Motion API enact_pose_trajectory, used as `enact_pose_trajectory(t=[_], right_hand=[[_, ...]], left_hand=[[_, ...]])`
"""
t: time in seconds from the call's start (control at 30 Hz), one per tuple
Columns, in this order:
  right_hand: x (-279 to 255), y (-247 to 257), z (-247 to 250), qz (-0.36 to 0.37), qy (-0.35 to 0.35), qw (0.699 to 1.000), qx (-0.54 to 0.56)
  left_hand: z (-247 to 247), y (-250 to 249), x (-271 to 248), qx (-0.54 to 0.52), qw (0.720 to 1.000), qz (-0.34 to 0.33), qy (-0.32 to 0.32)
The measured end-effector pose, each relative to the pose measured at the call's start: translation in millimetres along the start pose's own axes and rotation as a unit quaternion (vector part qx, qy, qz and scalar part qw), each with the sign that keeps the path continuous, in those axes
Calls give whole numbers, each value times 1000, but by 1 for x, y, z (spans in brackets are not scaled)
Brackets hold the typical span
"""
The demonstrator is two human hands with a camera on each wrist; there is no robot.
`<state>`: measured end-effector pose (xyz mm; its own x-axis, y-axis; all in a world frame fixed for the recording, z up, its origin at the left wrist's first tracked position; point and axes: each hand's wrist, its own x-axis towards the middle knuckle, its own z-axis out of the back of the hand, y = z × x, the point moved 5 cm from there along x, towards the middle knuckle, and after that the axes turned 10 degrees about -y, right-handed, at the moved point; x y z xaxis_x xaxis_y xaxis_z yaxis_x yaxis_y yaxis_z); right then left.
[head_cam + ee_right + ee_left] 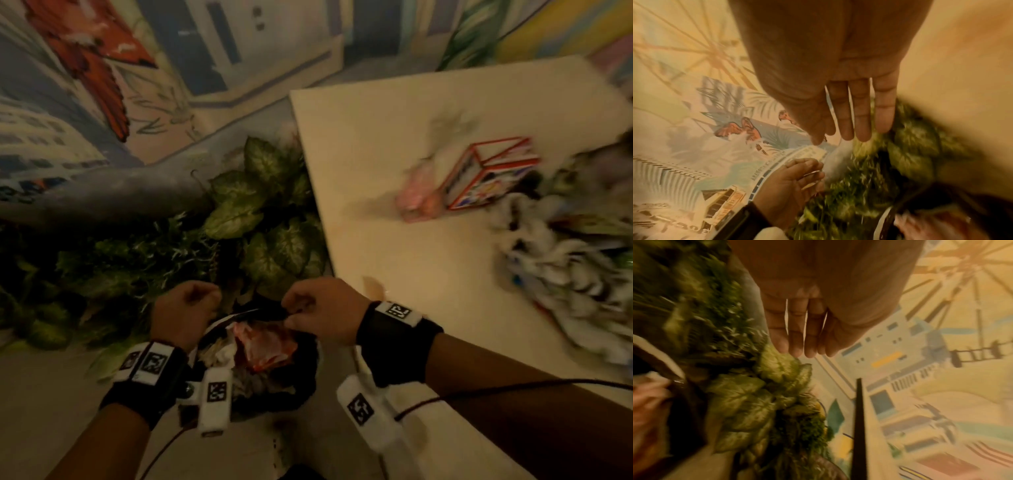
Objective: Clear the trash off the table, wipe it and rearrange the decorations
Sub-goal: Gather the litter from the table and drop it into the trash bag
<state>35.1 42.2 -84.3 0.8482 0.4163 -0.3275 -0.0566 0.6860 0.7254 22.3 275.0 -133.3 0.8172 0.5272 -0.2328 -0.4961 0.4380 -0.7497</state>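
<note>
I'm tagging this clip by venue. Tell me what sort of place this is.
Probably a cafe or themed eatery, though I can't be sure: a colourful painted city mural covers the wall, leafy green decorative plants line its base, and a pale table carries crumpled white paper trash.

Cream table (pixel 404 246), green-and-white mottled leaves (pixel 263 161), red-edged box (pixel 486 174)
</note>
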Motion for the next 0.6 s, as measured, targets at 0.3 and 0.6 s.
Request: enact_pose_trajectory(t=[0.3, 0.6], right_hand=[[-158, -148, 212, -80, -125, 977, -154], [-237, -245, 301, -164, -124, 963, -172]], left_hand=[[-100, -193, -93, 6, 979, -187, 78], [-254, -271, -193, 120, 940, -260, 185]])
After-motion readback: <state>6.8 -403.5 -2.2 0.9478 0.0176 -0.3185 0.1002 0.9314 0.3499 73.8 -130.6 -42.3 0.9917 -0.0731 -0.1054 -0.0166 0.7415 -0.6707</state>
